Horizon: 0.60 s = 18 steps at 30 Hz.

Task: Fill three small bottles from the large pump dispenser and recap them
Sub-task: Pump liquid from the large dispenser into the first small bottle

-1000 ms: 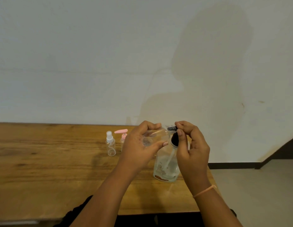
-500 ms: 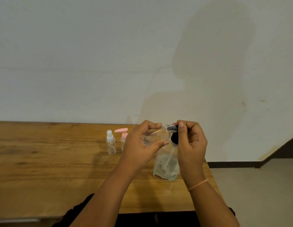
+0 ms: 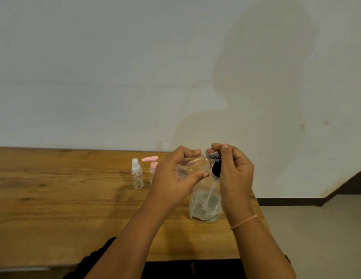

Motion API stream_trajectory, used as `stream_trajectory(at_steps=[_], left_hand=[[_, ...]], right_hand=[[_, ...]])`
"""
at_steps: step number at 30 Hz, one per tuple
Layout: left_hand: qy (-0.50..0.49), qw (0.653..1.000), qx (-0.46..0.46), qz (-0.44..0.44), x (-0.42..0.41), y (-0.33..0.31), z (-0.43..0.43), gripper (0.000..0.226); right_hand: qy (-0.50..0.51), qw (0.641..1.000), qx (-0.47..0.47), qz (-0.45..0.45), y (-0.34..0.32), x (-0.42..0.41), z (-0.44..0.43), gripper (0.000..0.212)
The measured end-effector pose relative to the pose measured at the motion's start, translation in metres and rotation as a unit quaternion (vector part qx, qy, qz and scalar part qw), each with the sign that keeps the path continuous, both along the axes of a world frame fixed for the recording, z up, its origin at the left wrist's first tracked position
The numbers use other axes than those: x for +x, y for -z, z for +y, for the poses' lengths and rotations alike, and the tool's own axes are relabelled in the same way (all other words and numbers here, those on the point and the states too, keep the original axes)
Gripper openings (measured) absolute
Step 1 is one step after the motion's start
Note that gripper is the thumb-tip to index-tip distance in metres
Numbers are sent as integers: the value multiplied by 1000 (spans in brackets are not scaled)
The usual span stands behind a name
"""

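Left hand (image 3: pixel 175 178) grips the small bottle (image 3: pixel 193 165), which is tilted with its neck at 3 o'clock, meeting the pump head (image 3: pixel 213 157). Right hand (image 3: pixel 236 174) curls round that head. Its thumb has climbed from the black collar to the top. Judgement: filling from the large dispenser (image 3: pixel 205 206) is under way. Two capped bottles (image 3: pixel 136 176) stand at 9 o'clock.

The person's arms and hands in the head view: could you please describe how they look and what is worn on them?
Both forearms are bare, with no sleeves in view. The left hand wears nothing visible; the right hand has a thin peach-coloured band around its wrist. No rings or watch show.
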<state>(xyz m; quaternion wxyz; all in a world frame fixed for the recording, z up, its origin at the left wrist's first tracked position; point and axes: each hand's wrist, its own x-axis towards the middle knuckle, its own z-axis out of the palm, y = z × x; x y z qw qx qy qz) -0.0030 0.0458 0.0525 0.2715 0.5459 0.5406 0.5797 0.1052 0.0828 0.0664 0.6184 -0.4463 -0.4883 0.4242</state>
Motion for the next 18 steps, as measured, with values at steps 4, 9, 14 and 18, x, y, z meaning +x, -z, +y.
stream_trajectory(at_steps=[4, 9, 14, 18], left_hand=[[0, 1000, -2, -9, 0, 3, -2, 37], [4, 1000, 10, -5, 1, -3, 0, 36], [2, 1000, 7, -10, 0, 0, 1, 36], [3, 1000, -9, -4, -2, 2, -1, 38]], right_hand=[[-12, 1000, -15, -21, 2, 3, -2, 30], [-37, 999, -38, -13, -10, 6, -2, 41], [-41, 995, -54, -72, -8, 5, 0, 41], [-2, 990, -4, -140, 0, 2, -2, 42]])
